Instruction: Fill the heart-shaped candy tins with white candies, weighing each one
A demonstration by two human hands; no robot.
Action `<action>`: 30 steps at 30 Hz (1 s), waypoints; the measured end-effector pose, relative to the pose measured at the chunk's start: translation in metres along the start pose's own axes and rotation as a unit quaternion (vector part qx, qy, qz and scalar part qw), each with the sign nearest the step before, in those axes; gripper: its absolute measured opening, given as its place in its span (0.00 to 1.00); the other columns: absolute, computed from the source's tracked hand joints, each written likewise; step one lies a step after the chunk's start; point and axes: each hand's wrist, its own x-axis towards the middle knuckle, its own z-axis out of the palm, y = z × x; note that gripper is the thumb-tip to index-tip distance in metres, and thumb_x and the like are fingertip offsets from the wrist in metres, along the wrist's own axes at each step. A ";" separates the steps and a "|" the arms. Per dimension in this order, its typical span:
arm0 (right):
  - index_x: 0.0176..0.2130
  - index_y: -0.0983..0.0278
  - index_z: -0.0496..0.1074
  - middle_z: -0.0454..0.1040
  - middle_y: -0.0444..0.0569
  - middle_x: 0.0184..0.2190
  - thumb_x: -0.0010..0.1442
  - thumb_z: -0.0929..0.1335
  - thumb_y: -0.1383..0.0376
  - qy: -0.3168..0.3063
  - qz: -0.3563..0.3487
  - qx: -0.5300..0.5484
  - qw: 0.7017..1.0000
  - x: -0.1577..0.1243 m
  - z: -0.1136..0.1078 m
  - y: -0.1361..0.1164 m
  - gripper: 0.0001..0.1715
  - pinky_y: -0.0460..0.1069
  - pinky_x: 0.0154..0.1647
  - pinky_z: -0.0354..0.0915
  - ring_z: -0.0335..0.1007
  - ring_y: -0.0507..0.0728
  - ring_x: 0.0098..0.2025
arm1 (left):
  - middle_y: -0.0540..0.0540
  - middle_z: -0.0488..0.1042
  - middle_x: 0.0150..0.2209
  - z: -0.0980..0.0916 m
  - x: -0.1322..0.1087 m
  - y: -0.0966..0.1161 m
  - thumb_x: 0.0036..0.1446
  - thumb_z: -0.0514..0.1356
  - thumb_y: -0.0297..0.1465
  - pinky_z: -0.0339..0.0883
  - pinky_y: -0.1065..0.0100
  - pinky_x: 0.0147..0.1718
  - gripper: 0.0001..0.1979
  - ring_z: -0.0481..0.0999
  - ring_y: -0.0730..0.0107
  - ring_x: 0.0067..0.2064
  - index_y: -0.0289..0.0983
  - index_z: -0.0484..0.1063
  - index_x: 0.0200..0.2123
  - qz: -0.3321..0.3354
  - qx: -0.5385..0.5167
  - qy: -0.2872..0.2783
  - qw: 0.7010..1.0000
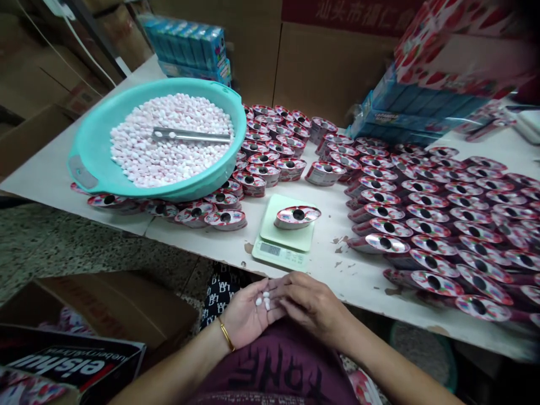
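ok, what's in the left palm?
A few small white candies lie in the open left hand. The right hand rests its fingertips on the palm's edge, so any candies under those fingers are hidden.

Tins (422, 225) crowd table (337, 275), bare strip beside scale (283, 247)

White tbl (46, 180) — scale (283, 247) mid-front, tin rows (426, 216) L & R, blue packs (189, 48) behind.

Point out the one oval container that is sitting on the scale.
The lone container atop the pale green scale; all the others sit directly on the table.
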 end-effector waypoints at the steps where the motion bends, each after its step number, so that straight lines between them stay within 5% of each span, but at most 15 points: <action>1: 0.39 0.63 0.66 0.67 0.49 0.34 0.57 0.60 0.68 -0.001 -0.003 0.011 1.000 0.001 -0.003 0.000 0.10 0.47 0.38 0.63 0.64 0.51 0.38 | 0.45 0.72 0.29 0.000 0.001 0.001 0.55 0.50 0.29 0.61 0.69 0.40 0.12 0.70 0.75 0.32 0.27 0.69 0.34 -0.001 0.000 -0.003 1.000; 4: 0.40 0.63 0.66 0.67 0.49 0.35 0.56 0.60 0.69 0.012 -0.008 0.022 1.000 0.010 -0.019 0.000 0.11 0.46 0.37 0.64 0.64 0.50 0.38 | 0.43 0.73 0.30 0.000 0.002 0.004 0.55 0.49 0.30 0.61 0.67 0.41 0.13 0.72 0.72 0.34 0.27 0.70 0.34 -0.005 0.013 -0.003 1.000; 10: 0.39 0.62 0.68 0.68 0.48 0.36 0.54 0.62 0.69 0.164 -0.004 -0.122 0.979 0.050 -0.075 0.018 0.11 0.47 0.38 0.63 0.65 0.51 0.38 | 0.35 0.69 0.44 0.001 0.001 0.009 0.55 0.49 0.32 0.57 0.63 0.47 0.18 0.68 0.61 0.46 0.25 0.66 0.43 -0.007 0.059 0.015 0.998; 13: 0.39 0.62 0.69 0.68 0.48 0.35 0.55 0.62 0.67 0.155 -0.012 -0.177 0.972 0.068 -0.086 0.029 0.11 0.47 0.38 0.63 0.65 0.52 0.37 | 0.35 0.69 0.45 0.001 -0.001 0.009 0.54 0.49 0.32 0.58 0.64 0.46 0.18 0.68 0.61 0.46 0.26 0.67 0.43 0.002 0.067 0.019 0.998; 18: 0.40 0.62 0.69 0.69 0.49 0.37 0.57 0.60 0.68 0.101 -0.009 -0.231 0.968 0.077 -0.082 0.039 0.12 0.48 0.39 0.63 0.65 0.53 0.39 | 0.35 0.69 0.45 -0.002 -0.004 0.009 0.55 0.49 0.33 0.60 0.65 0.44 0.18 0.69 0.61 0.45 0.26 0.67 0.43 0.010 0.073 0.020 0.997; 24: 0.42 0.62 0.67 0.70 0.49 0.38 0.58 0.58 0.70 0.153 -0.020 -0.202 0.967 0.066 -0.084 0.029 0.14 0.48 0.42 0.63 0.65 0.52 0.41 | 0.36 0.70 0.44 0.002 -0.006 0.012 0.55 0.49 0.32 0.60 0.65 0.44 0.17 0.69 0.62 0.45 0.27 0.67 0.43 0.018 0.066 0.007 0.998; 27: 0.42 0.62 0.66 0.70 0.48 0.37 0.57 0.59 0.70 0.135 -0.032 -0.157 0.978 0.049 -0.060 0.009 0.13 0.47 0.41 0.64 0.65 0.51 0.41 | 0.39 0.71 0.43 0.005 -0.005 0.012 0.56 0.47 0.33 0.57 0.63 0.48 0.17 0.69 0.64 0.45 0.28 0.68 0.42 0.030 0.030 -0.017 0.999; 30: 0.44 0.66 0.65 0.69 0.52 0.39 0.56 0.60 0.70 0.012 -0.073 -0.168 0.983 0.028 -0.015 -0.012 0.15 0.48 0.41 0.64 0.64 0.53 0.41 | 0.42 0.73 0.39 0.005 -0.002 0.008 0.56 0.46 0.35 0.54 0.65 0.49 0.17 0.70 0.69 0.42 0.30 0.68 0.41 0.029 -0.012 -0.035 0.999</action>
